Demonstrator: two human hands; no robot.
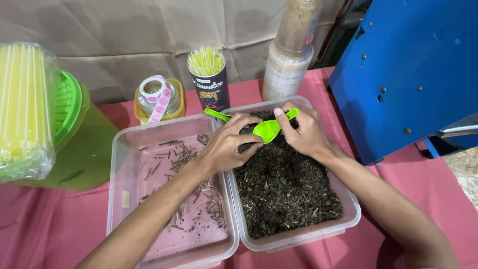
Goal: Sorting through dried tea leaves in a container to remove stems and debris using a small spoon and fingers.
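My right hand (pixel 307 133) grips the handle of a bright green plastic scoop (pixel 268 129) over the far end of a clear tub (pixel 348 219) full of dark dried leaves (pixel 284 189). My left hand (pixel 226 147) is curled around a clump of those leaves, its fingertips touching the scoop's bowl. A second green scoop handle (pixel 217 114) pokes out behind my left hand. Under my left forearm, another clear tub (pixel 117 164) holds only scattered stems (pixel 186 159).
On the pink cloth (pixel 50 224) stand a green lidded jug (pixel 82 134), a bag of yellow straws (pixel 22 109), a roll of pink stickers (pixel 157 97) on a jar, a dark cup of straws (pixel 210 82), stacked clear cups (pixel 291 55) and a blue machine (pixel 408 69).
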